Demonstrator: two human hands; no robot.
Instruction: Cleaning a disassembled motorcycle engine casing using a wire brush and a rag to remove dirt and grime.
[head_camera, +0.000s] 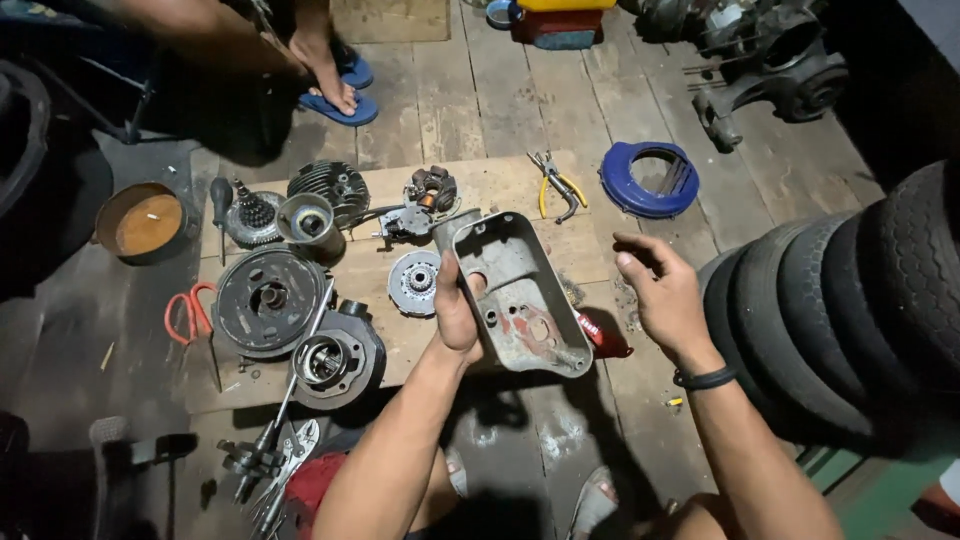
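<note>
Here, my left hand (457, 310) grips the grey metal engine cover (518, 292) by its near-left edge, thumb pressed on the inner face and fingers wrapped behind, holding it tilted above the wooden board (500, 185) with its hollow side toward me. My right hand (662, 290) floats just to the right of the cover, holding nothing, fingers loosely curled and slightly parted, not touching it.

Taking the cover as my marker: directly left of it, on the board, lies a small round toothed plate (414, 282). Farther left sits a large dark round disc (268, 300), with a finned cylinder (337, 360) nearer to me. Beyond the cover lie yellow-handled pliers (556, 186), and beyond-right on the plank floor a blue round shroud (649, 178). Stacked tyres (850, 300) stand well to its right. Far beyond-left, another person's foot in a blue sandal (335, 95) rests on the floor.
</note>
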